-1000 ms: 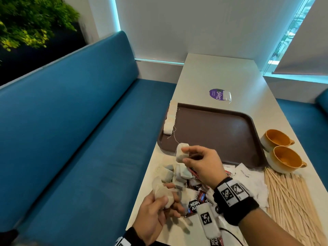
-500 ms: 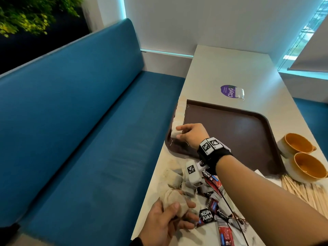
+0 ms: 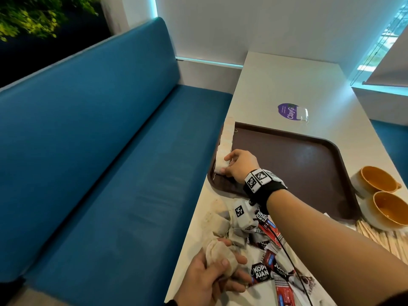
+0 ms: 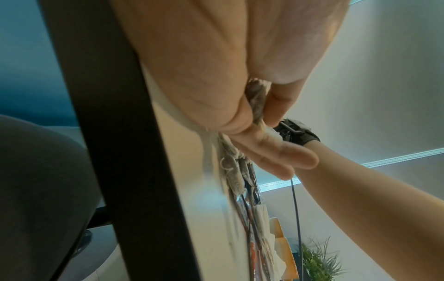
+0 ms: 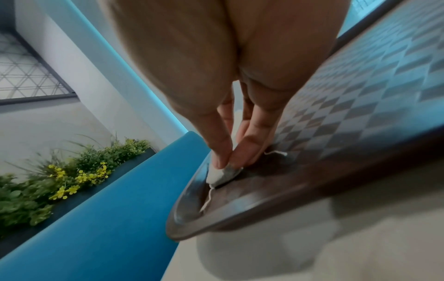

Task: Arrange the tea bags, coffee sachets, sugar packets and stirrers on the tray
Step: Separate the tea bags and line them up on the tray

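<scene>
A brown tray (image 3: 309, 164) lies on the pale table. Along its left rim runs a row of tea bags (image 3: 226, 138). My right hand (image 3: 229, 166) pinches a tea bag (image 3: 219, 168) at the near end of that row, pressing it down on the tray (image 5: 360, 106); the wrist view shows thumb and fingers on this tea bag (image 5: 222, 174). My left hand (image 3: 217, 272) grips a bunch of tea bags (image 3: 220, 255) at the table's near edge, also seen between the fingers (image 4: 258, 102). Loose tea bags (image 3: 223, 226) and coffee sachets (image 3: 261, 272) lie beside it. Wooden stirrers (image 3: 379, 237) lie at the right.
Two orange cups (image 3: 384, 195) stand right of the tray. A purple sticker (image 3: 289, 111) is on the table beyond the tray. A blue bench seat (image 3: 110, 173) runs along the table's left edge. A cable (image 3: 284, 250) trails from my right wrist over the sachets.
My right hand carried a tea bag from above the pile forward to the tray's left rim and now holds it down at the near end of the row. The left hand stayed put.
</scene>
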Action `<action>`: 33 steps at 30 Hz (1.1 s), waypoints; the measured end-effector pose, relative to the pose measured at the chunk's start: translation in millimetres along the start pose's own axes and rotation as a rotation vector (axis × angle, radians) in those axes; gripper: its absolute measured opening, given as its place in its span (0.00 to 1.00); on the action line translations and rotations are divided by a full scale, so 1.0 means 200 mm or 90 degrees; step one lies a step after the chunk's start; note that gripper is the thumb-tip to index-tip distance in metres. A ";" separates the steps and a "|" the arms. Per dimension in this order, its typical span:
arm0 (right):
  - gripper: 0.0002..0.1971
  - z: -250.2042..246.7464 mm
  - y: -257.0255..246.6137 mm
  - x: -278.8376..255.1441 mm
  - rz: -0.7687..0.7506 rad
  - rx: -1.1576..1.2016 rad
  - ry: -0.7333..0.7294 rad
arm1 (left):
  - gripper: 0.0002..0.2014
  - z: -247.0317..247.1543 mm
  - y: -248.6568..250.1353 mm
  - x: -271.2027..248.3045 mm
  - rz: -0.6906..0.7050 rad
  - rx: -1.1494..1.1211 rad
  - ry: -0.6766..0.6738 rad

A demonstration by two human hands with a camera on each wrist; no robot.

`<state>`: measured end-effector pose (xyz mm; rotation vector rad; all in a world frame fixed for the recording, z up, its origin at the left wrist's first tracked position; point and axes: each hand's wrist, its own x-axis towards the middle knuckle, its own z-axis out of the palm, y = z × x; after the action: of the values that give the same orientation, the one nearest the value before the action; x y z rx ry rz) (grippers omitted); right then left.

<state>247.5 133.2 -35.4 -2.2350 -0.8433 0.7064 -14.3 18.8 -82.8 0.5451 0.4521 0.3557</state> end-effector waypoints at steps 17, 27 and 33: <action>0.04 -0.22 0.07 -0.44 -0.107 0.138 0.003 | 0.25 0.02 -0.01 0.00 0.041 0.040 0.019; 0.06 -0.16 0.36 -1.09 -0.108 0.253 -0.146 | 0.20 0.05 -0.02 -0.02 0.067 0.079 0.096; 0.10 -0.06 0.45 -1.23 -0.093 0.294 -0.107 | 0.17 0.08 -0.02 -0.04 0.062 0.090 0.092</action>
<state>128.4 -101.0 -30.8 -1.7054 -0.8170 0.9224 -12.3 4.7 -70.4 0.6838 0.5939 0.4602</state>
